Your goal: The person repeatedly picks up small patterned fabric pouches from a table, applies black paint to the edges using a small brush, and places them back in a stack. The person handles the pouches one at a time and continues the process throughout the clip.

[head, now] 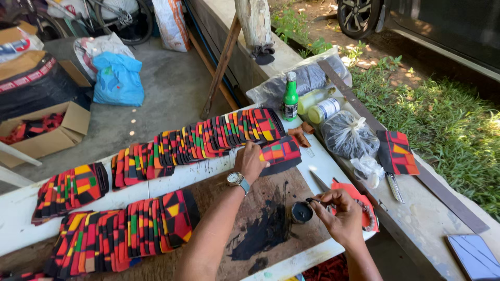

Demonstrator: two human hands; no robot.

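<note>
My left hand [250,161], with a wristwatch on its wrist, reaches to a bright patterned fabric piece [281,152] lying at the right end of a long overlapping row of such pieces [198,140], and grips its edge. My right hand [341,211] holds a thin brush [319,201] with its tip at a small round black pot [301,212]. The pot stands on a brown board [260,208] that is stained with black paint. A second row of patterned pieces [125,231] lies on the board's left side.
A green bottle [290,98], two pale bottles [323,110] and a tied plastic bag [348,136] stand at the table's far right. A metal ruler [396,135] lies along the ledge. A cardboard box [47,132] and blue bag [119,80] sit on the floor.
</note>
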